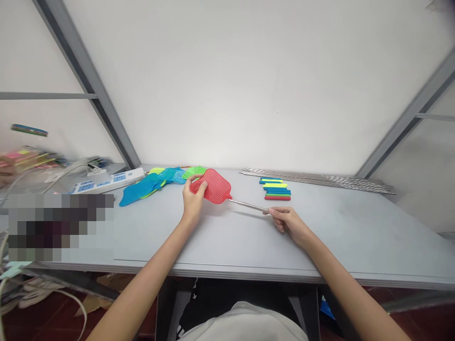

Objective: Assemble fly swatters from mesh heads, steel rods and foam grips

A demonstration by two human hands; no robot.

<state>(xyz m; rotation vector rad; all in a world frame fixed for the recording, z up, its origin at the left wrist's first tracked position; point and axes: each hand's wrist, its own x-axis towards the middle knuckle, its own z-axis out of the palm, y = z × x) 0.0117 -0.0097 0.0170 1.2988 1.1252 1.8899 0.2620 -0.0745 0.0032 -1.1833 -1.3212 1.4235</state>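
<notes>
My left hand [193, 199] grips a red perforated fly swatter head [216, 185], thumb on its near face and fingers behind. A thin metal rod [249, 205] meets the neck of the red head; how deep it sits there I cannot tell. The rod's other end is pinched between the thumb and fingers of my right hand [287, 220]. Both are held above the grey table [245, 246]. Behind my left hand lie more swatter heads: a blue one [142, 187], a green one [194, 171] and some yellow ones, overlapping.
Short coloured handle tubes [277, 192] in blue, yellow, green and red lie beyond my right hand. A bundle of long metal rods [320, 181] runs along the wall. At left are a white power strip [110, 182], cables and a blurred-out patch. Grey frame posts [106, 106] flank the table.
</notes>
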